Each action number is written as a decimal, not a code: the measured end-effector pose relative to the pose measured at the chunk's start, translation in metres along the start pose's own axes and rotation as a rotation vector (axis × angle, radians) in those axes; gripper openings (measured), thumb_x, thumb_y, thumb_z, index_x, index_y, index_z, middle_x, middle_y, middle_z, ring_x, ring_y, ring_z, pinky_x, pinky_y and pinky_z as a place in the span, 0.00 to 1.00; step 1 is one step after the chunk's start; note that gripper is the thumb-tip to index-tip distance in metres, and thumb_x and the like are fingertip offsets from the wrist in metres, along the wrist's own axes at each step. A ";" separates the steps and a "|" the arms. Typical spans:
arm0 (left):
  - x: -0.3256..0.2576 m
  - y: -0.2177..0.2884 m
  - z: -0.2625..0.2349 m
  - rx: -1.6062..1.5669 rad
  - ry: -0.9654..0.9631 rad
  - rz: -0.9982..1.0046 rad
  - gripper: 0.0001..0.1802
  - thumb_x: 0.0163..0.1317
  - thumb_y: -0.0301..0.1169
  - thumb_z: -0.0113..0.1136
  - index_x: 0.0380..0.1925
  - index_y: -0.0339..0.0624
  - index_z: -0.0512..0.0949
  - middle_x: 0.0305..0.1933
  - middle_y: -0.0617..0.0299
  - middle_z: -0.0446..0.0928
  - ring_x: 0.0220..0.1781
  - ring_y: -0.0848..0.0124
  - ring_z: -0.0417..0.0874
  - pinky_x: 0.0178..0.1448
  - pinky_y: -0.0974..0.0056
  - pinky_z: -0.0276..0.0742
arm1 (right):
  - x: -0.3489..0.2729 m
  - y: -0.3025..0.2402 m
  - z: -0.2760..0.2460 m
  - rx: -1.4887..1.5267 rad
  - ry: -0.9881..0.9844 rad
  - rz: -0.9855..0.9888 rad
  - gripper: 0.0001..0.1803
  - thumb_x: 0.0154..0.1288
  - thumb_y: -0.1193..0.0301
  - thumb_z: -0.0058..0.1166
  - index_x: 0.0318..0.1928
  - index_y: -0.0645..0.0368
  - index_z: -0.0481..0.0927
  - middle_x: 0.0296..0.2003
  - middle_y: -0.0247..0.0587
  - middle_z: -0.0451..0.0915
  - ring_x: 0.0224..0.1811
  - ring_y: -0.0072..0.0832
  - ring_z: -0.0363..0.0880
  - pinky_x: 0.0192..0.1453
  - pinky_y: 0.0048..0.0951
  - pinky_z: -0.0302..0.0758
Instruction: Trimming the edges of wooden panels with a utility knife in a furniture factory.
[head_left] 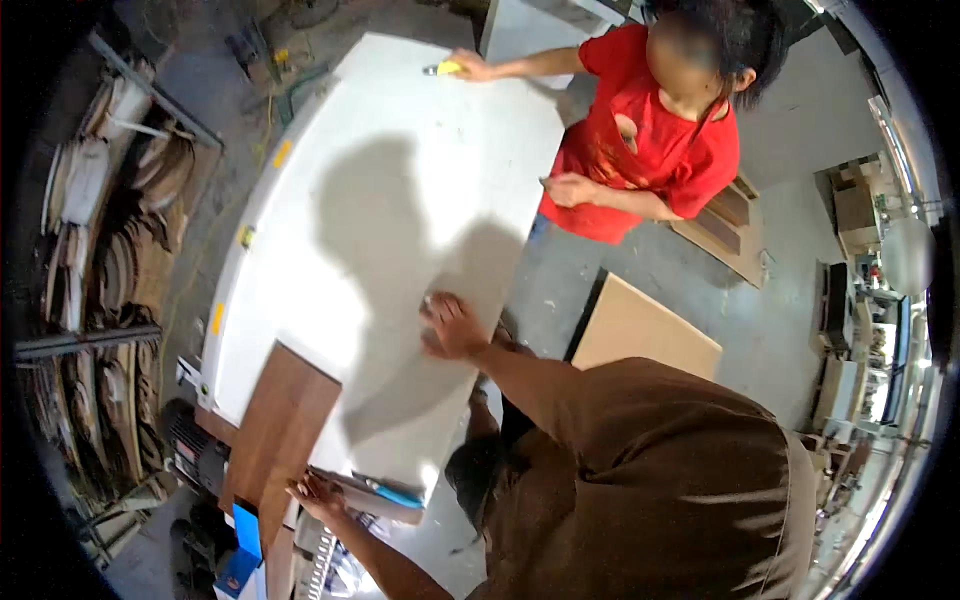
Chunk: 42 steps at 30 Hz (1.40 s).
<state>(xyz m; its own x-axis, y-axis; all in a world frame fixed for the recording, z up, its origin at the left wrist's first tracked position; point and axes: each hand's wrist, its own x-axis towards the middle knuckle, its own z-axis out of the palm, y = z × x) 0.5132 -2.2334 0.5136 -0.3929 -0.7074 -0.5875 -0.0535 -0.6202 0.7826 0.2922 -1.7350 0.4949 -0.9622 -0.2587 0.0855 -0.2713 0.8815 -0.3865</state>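
A brown wood-grain board [285, 420] lies across the near left corner of a white table [290, 270]. My left hand [320, 498] is at the board's right edge, fingers closed over it. A thin dark piece sticks out beside those fingers, too small to name. Out on the tabletop, in shadow, my right hand [455, 325] rests with fingers curled; a tiny bright spot shows at the fingertips, and what they hold, if anything, is hidden. A blue-handled tool [393, 494] lies at the near table edge, right of my left hand.
Across the table a person in red [650, 140] holds a yellow-handled tool [448, 69] over the far edge. A pale board [650, 325] stands to my right. A rack of curved wood pieces [115, 250] lines the left. A blue box [240, 560] sits below the brown board.
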 end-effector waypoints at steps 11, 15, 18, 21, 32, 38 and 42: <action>0.004 -0.017 0.062 -0.047 -0.514 -0.152 0.25 0.71 0.42 0.65 0.60 0.35 0.78 0.61 0.55 0.82 0.60 0.66 0.82 0.67 0.64 0.78 | -0.004 0.002 -0.005 0.108 -0.161 0.060 0.34 0.68 0.48 0.54 0.65 0.57 0.71 0.70 0.53 0.65 0.77 0.48 0.56 0.82 0.50 0.51; -0.092 -0.075 0.129 0.029 -0.361 -0.100 0.18 0.70 0.39 0.67 0.52 0.39 0.81 0.49 0.60 0.84 0.50 0.69 0.83 0.53 0.65 0.83 | 0.036 0.011 -0.031 0.728 -0.163 0.429 0.34 0.74 0.46 0.52 0.67 0.58 0.71 0.63 0.52 0.72 0.68 0.50 0.67 0.75 0.54 0.60; -0.180 -0.122 0.182 0.028 -0.259 -0.005 0.16 0.67 0.34 0.70 0.51 0.40 0.81 0.47 0.63 0.85 0.43 0.72 0.83 0.46 0.69 0.82 | 0.081 0.034 -0.068 0.756 -0.118 0.407 0.48 0.74 0.39 0.49 0.79 0.60 0.55 0.74 0.67 0.59 0.79 0.53 0.57 0.80 0.45 0.60; -0.243 -0.145 0.217 0.091 -0.315 0.030 0.18 0.65 0.27 0.71 0.54 0.41 0.80 0.51 0.60 0.84 0.49 0.67 0.85 0.56 0.61 0.86 | 0.111 0.073 -0.118 0.809 -0.488 0.301 0.59 0.68 0.32 0.51 0.81 0.61 0.45 0.79 0.65 0.49 0.82 0.58 0.46 0.83 0.57 0.51; -0.306 -0.170 0.266 -0.048 -0.559 0.101 0.26 0.70 0.29 0.66 0.65 0.35 0.71 0.67 0.51 0.76 0.67 0.58 0.78 0.73 0.47 0.77 | 0.122 0.158 -0.174 0.836 -0.157 0.380 0.39 0.69 0.36 0.56 0.65 0.54 0.74 0.49 0.41 0.83 0.50 0.34 0.83 0.58 0.38 0.79; -0.290 -0.195 0.256 -0.264 -0.571 -0.040 0.31 0.69 0.30 0.67 0.69 0.36 0.68 0.71 0.51 0.72 0.72 0.56 0.74 0.80 0.48 0.69 | 0.137 0.142 -0.190 1.111 -0.058 0.008 0.17 0.80 0.57 0.53 0.55 0.56 0.76 0.40 0.34 0.78 0.41 0.23 0.76 0.50 0.30 0.77; -0.263 -0.217 0.254 -0.299 -0.541 -0.158 0.29 0.71 0.34 0.64 0.66 0.31 0.68 0.70 0.49 0.73 0.72 0.58 0.74 0.80 0.53 0.70 | 0.152 0.110 -0.199 1.183 0.019 -0.073 0.12 0.81 0.65 0.51 0.54 0.58 0.76 0.41 0.35 0.80 0.43 0.24 0.78 0.53 0.30 0.76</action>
<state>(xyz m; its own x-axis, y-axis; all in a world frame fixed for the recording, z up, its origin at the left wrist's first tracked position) 0.3946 -1.8272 0.5507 -0.8134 -0.3769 -0.4430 0.0790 -0.8262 0.5579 0.1116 -1.5988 0.6486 -0.9482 -0.2785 0.1528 -0.1443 -0.0508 -0.9882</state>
